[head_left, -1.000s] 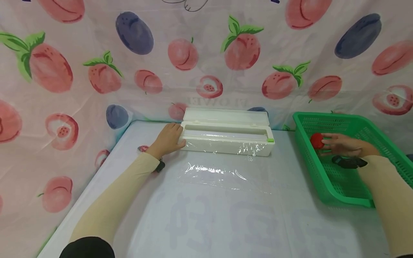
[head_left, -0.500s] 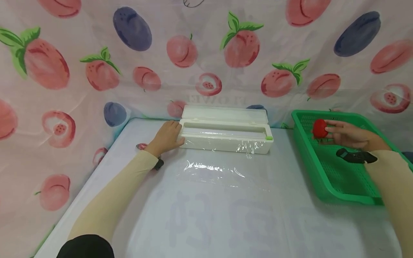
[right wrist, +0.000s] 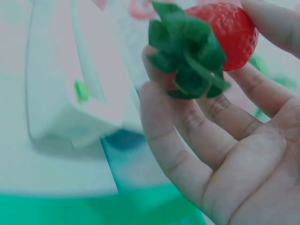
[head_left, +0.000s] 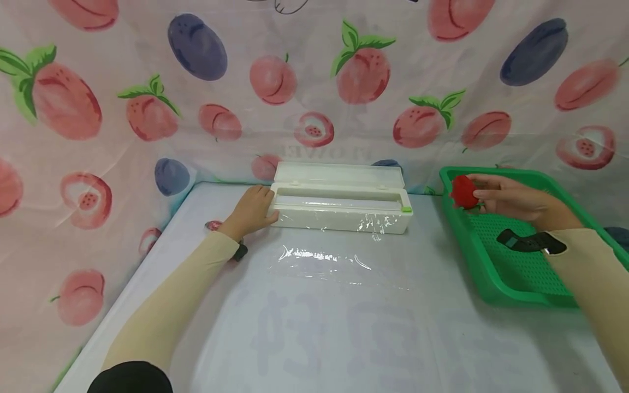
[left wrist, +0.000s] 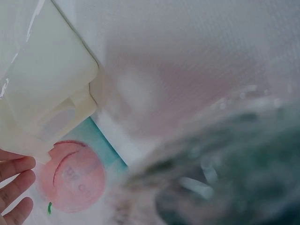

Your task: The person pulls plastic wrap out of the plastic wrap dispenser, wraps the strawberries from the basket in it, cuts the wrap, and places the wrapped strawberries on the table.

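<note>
My right hand (head_left: 516,199) pinches a red strawberry (head_left: 464,192) between thumb and fingers, over the left side of a green basket (head_left: 491,275). The right wrist view shows green leaves on the strawberry (right wrist: 229,35), turned toward the camera. At the back of the table, a white cling film dispenser (head_left: 339,221) has its lid raised and a roll inside. My left hand (head_left: 250,210) rests against its left end, thumb near the front corner. In the left wrist view, fingertips (left wrist: 21,164) touch the dispenser's edge, the others spread beside it.
Clear film (head_left: 339,267) extends from the dispenser's front onto the white table (head_left: 314,338). A small green slider (head_left: 407,209) sits at the dispenser's right end. A fruit-printed sheet (head_left: 314,82) hangs behind. A small reddish item (head_left: 213,225) shows beside the left wrist.
My right hand has lifted the strawberry from inside the basket and moved it left, up to the basket's left rim. The left hand stays at the dispenser's end.
</note>
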Available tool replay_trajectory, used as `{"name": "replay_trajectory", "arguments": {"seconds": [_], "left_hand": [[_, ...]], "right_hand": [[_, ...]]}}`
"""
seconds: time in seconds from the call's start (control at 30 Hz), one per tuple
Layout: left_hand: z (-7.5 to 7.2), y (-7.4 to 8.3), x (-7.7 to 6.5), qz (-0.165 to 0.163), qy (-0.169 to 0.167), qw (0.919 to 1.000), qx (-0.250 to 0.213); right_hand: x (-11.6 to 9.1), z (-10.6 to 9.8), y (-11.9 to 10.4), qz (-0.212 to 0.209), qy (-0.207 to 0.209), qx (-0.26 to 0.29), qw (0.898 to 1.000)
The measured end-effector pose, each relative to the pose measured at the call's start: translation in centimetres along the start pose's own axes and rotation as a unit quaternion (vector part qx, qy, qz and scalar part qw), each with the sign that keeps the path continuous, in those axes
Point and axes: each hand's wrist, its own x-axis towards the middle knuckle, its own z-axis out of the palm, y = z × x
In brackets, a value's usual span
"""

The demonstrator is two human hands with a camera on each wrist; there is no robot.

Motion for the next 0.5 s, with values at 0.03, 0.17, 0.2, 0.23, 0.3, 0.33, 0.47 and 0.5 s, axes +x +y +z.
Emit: {"name": "replay_trajectory", "arguments": {"seconds": [0.03,0.17,0.2,0.23,0.3,0.33,0.47,0.5], "left_hand": [[0.0,0.0,0.0,0.0,0.001,1.0,0.0],[-0.1,0.1,-0.1,-0.004,-0.002,1.0,0.0],[-0.1,0.1,-0.1,-0.005,-0.004,1.0,-0.001],[-0.1,0.1,0.0,-0.006,-0.005,1.0,-0.001],[-0.1,0.1,0.0,-0.008,-0.008,0.9999,-0.002],[-0.1,0.1,0.0,-0.008,-0.007,0.9999,-0.001],[0.0,0.1,0.0,-0.005,-0.001,1.0,0.0],[0.0,0.0,0.0,-0.003,0.001,1.0,0.001]], "right_hand": [[0.3,0.4,0.0,0.001,0.009,-0.024,1.0],[1.6,2.5,-0.1,-0.005,0.058,-0.13,0.99],[1.9,3.0,-0.1,-0.004,0.074,-0.164,0.984],[2.2,3.6,0.0,-0.002,0.092,-0.2,0.975],[2.9,4.8,0.1,0.003,0.125,-0.256,0.959],[3.2,5.4,0.1,0.009,0.145,-0.282,0.948],[4.7,7.7,0.6,0.049,0.219,-0.348,0.91],[5.1,8.2,0.7,0.058,0.235,-0.355,0.903]]}}
